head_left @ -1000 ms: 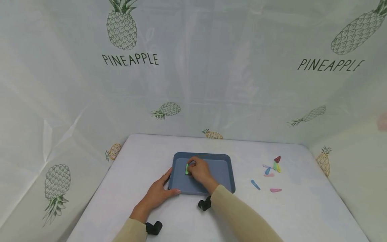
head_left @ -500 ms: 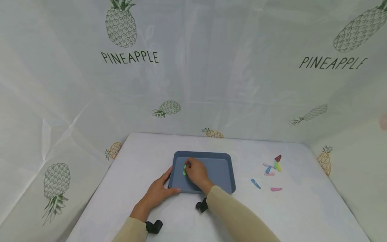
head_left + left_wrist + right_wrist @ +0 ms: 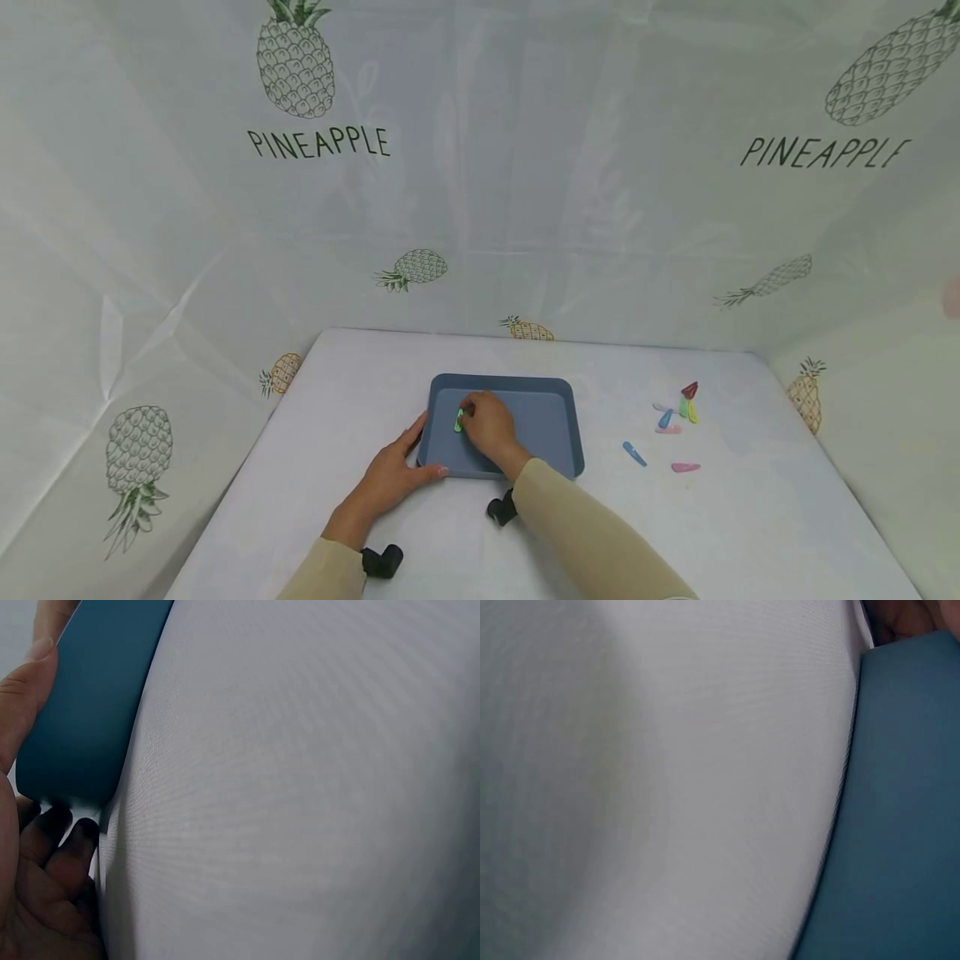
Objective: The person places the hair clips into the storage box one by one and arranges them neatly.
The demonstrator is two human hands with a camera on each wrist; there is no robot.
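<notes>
Head view: right fingers (image 3: 470,402) pinch a green clip (image 3: 459,422); left fingers (image 3: 409,438), spread, touch the tray (image 3: 543,425).

The shallow, blue-grey rectangular plastic-looking tray (image 3: 540,429) is smooth and matt (its outer wall carries a soft sheen in the left wrist view). The white cloth tabletop covering (image 3: 750,517) shows a fine, ribbed weave at close range. The pale, pineapple-printed sheet (image 3: 525,192) resembles thin plastic, creased and faintly glossy. The long beige sleeves (image 3: 592,533) are matt cloth; the angular black wrist fittings (image 3: 382,562) look like dull plastic. The slim, bright green clip (image 3: 458,422) appears smooth, its material too small to determine.
</notes>
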